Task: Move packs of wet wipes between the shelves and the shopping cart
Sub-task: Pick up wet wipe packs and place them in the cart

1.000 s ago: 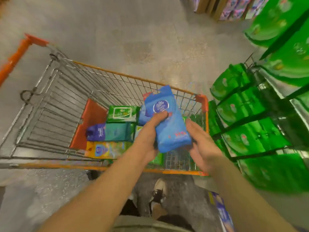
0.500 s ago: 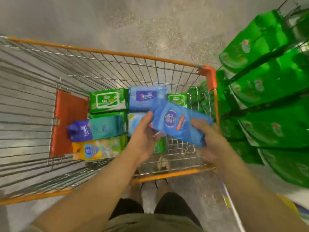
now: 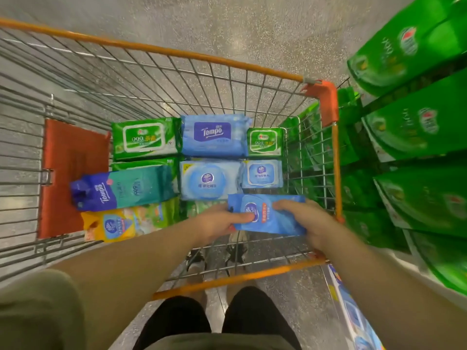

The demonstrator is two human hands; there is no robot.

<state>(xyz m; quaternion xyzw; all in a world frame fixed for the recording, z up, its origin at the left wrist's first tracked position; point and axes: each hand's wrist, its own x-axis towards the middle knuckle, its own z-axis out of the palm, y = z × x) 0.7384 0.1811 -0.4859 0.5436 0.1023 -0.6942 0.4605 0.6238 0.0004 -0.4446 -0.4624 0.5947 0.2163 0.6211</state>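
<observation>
An olive short sleeve (image 3: 38, 309), black shorts (image 3: 214, 322) and bare forearms (image 3: 141, 256).

My shopping cart (image 3: 192, 56), wire with orange rims, carries packs laid flat on its floor in rows. Far row: a green 999 pack (image 3: 145, 138), a blue Tempo pack (image 3: 214, 136), a small green 999 pack (image 3: 264, 142). Next: a teal Tempo pack (image 3: 126, 189) (lying over another green one), a pale blue pack (image 3: 208, 179), a small pale blue pack (image 3: 261, 174). Nearest me lies a yellow pack (image 3: 121, 223), beside the orange seat flap (image 3: 68, 173). The speckled floor (image 3: 252, 29) bears the cart.
</observation>
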